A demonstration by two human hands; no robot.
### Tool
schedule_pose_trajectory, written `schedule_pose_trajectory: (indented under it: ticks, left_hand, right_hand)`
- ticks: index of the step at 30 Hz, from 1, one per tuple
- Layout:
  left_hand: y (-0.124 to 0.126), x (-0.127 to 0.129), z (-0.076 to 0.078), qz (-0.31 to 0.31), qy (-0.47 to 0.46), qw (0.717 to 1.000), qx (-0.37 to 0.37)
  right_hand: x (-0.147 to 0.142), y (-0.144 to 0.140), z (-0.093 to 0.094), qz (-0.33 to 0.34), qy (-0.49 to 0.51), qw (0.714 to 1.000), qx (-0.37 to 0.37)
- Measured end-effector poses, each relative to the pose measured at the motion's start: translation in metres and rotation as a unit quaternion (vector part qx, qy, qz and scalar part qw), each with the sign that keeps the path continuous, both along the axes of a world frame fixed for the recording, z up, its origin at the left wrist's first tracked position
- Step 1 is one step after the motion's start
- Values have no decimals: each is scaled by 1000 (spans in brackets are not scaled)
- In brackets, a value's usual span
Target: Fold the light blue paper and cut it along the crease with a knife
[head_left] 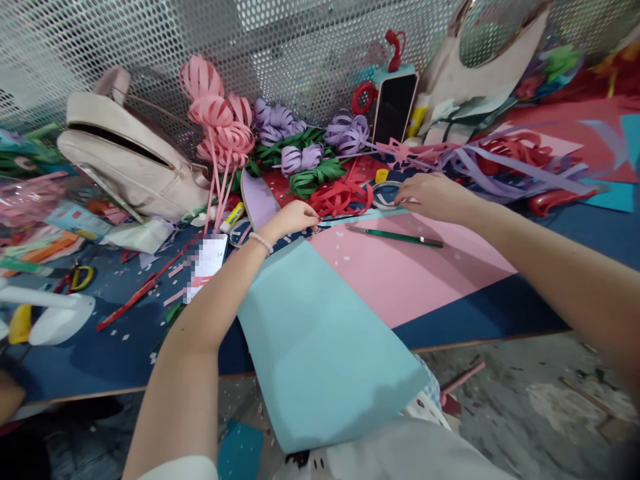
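Tape roll (pixel 387 195), at one o'clock beyond the pink sheet (pixel 400 267), is pinched by the right hand (pixel 433 197). Fingers of the left hand (pixel 293 219) are curled onto the light-blue sheet (pixel 320 340) edge. Slippage off the worktop (pixel 100 347) is judged likely, the sheet overhanging at six o'clock.

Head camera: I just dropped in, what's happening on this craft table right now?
A person works at a cluttered blue table. The left hand presses the top edge of a light blue paper sheet that hangs over the table's front edge. The right hand touches a tape roll. A green pencil lies on the pink sheet between them.
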State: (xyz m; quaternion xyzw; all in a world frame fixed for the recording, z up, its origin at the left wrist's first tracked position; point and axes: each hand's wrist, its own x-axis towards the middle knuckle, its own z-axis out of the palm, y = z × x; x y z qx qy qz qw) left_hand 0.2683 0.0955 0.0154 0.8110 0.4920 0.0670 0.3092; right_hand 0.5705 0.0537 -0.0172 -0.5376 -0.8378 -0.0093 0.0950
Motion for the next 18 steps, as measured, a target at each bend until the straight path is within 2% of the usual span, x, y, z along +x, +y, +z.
schedule_pose_trajectory:
  ticks: [6, 12, 15, 18]
  left_hand:
    - [3, -4, -2, 16, 8, 1000, -7]
    - [6, -6, -4, 24, 46, 999, 14]
    - [-1, -9, 1, 32, 74, 995, 56]
    - [-20, -15, 9, 51, 96, 983, 145]
  right_hand:
    - [11, 1, 5, 2, -5, 999, 42]
    - [15, -4, 1, 36, -32, 999, 19]
    - [14, -10, 0, 41, -46, 998, 11]
    - [11, -22, 4, 37, -50, 998, 21]
